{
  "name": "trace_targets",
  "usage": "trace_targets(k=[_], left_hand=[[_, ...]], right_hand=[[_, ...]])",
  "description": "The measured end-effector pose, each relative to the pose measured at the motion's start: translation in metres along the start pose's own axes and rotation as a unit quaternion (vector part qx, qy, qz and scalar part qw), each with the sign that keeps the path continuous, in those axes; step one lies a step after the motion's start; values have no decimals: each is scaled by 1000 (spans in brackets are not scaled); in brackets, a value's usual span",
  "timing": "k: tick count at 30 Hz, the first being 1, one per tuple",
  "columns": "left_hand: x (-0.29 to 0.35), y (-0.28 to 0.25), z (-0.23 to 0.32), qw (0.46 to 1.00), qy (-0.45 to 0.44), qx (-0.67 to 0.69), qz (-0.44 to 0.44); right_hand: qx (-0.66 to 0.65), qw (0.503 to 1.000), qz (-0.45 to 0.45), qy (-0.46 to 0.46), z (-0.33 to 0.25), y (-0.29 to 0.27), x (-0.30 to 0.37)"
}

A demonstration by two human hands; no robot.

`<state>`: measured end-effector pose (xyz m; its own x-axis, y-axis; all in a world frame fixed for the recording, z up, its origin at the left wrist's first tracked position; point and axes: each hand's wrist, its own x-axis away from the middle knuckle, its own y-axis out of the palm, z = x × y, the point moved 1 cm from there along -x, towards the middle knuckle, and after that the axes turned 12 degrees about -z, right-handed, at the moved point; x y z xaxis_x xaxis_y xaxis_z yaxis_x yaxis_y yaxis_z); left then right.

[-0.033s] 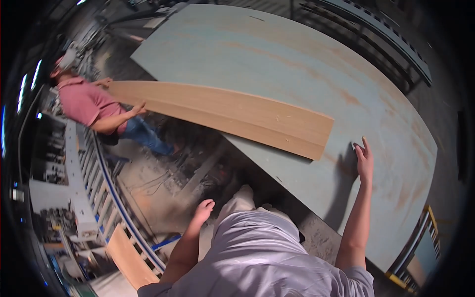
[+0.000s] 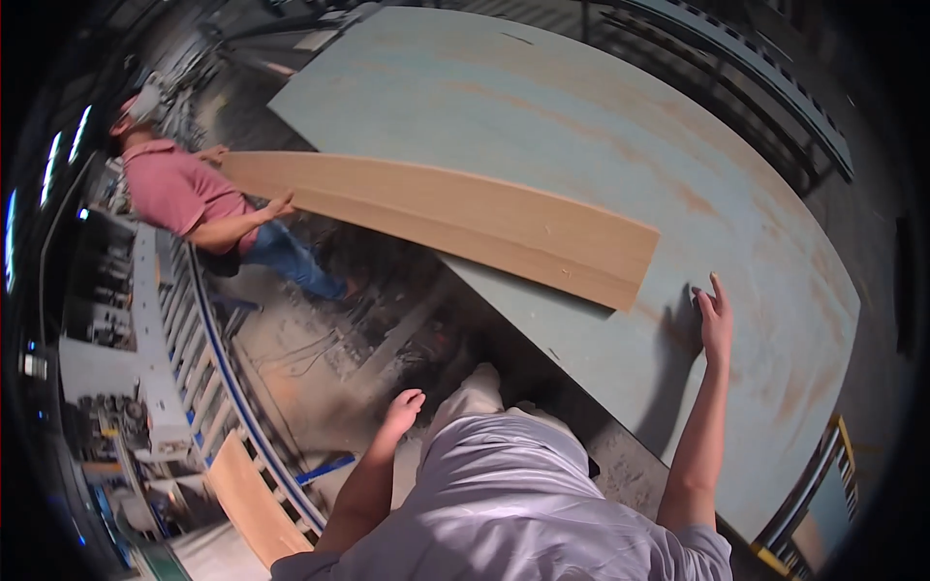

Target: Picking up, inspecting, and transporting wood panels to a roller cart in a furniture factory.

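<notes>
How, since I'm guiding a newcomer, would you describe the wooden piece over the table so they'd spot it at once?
Find the big pale blue table filling the upper right. Over its left edge reaches a long wooden piece, with a co-worker in a pink shirt at its left end. Unlike the board at lower left, it overlaps the table.

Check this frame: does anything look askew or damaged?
Brown streaks mark the pale green tabletop, looking like wear or stains. The wooden board crosses its edge at a slant, its left end in a co-worker's hands.
</notes>
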<state>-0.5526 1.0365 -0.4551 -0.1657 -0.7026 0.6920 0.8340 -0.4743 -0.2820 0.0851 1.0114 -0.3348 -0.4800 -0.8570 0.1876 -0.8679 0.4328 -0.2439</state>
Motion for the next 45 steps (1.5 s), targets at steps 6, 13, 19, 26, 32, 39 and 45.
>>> trace_targets(k=[6,13,19,26,32,39,45], left_hand=[[29,-5,-68,996,54,17,70],[74,-2,-135,982,-103,152,50],[42,-32,-143,987,-123,104,11],[2,-74,-108,995,75,18,61],[21,-123,-142,985,128,102,53],[96,-177,-385,949,40,-311,-28],[63,-241,-449,755,143,637,-55]], right_hand=[[-29,997,7,-65,5,65,-12],[133,981,75,-122,12,93,8],[116,980,103,-127,6,104,26],[193,941,-4,-279,-64,249,116],[201,887,-317,-271,-130,419,170],[423,798,-414,-114,119,492,109],[516,587,-573,-246,173,551,74]])
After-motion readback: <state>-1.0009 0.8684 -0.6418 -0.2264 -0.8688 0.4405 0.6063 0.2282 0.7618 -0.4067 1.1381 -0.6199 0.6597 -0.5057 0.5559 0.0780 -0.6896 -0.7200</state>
